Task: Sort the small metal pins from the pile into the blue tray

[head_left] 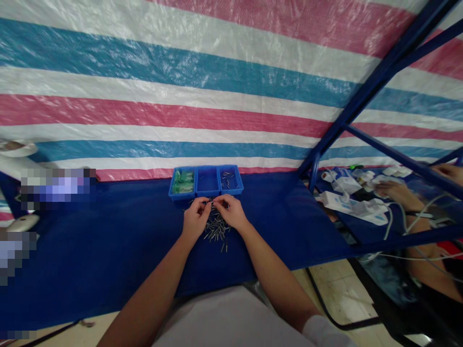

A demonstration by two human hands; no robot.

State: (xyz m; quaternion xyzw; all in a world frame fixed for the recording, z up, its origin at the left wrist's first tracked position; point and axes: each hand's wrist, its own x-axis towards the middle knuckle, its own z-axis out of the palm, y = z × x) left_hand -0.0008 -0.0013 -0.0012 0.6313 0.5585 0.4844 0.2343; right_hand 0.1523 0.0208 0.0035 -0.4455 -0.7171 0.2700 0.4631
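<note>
My left hand point(197, 217) and my right hand point(230, 210) meet above a pile of small thin metal pins point(217, 227) on the blue table. The fingers of both hands are pinched together near each other. What they pinch is too small and too far off to name. Just beyond the hands stands a blue tray point(206, 190) with three compartments. Its left compartment holds clear greenish packets point(184, 181), and a few thin metal pieces point(227, 180) lie in the right one. The middle compartment shows its blue bottom.
A blue metal frame point(347, 120) rises at the right of the table point(119, 250). Past it, another person's hand point(398, 195) is near white boxes point(352, 207) and cables. Striped sheeting point(202, 91) hangs behind. Blurred-out areas cover the far left.
</note>
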